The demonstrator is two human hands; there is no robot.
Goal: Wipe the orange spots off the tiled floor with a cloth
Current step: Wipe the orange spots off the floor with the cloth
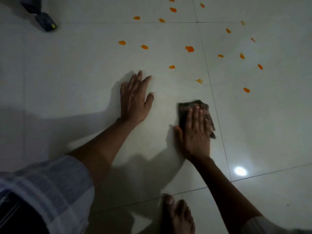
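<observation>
Pressing the dark cloth (195,114) flat, the right hand (195,134) sits nearest the orange spots (199,81) scattered toward upper right; left hand (135,98) rests open-palmed on tile.

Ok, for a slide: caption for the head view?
Right hand presses a dark cloth to the tiled floor, left hand flat beside; orange spots lie ahead.

Your left hand (135,97) lies flat on the tiled floor (67,73), with your right hand (195,132) near it on the right, resting on the cloth (190,103). The spots (189,48) lie scattered ahead and to the right; your foot (177,215) sits behind the 2 hands.
</observation>
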